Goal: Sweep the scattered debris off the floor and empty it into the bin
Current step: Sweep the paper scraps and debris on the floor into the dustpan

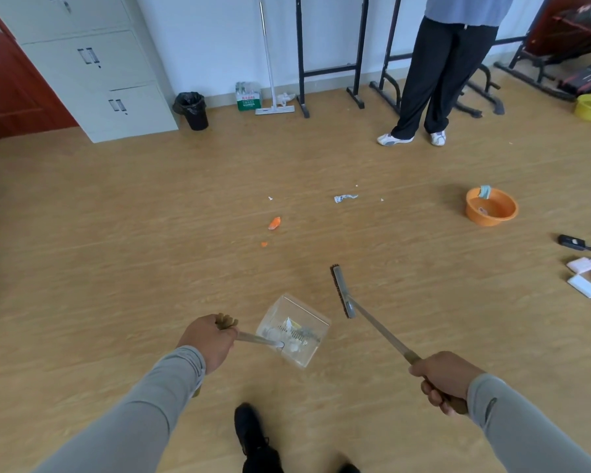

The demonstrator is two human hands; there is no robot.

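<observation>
Head view: the left hand [207,343] has its fingers curled around the handle of one clear dustpan [292,331] holding white scraps. The right hand [444,378] grips one broom [343,291]. On the floor [116,233] ahead lie two orange bits [274,223] and one crumpled paper [344,198]. One black bin [191,110] stands by the cabinet [93,70].

Grey sleeves [144,404], black shoes [253,435]

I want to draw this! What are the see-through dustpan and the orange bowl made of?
The clear box-shaped dustpan looks like glossy transparent plastic: the floor and the scraps inside show through its walls. The round orange basin seems to be smooth moulded plastic, with an even colour and a soft shine. Neither is certain.
</observation>
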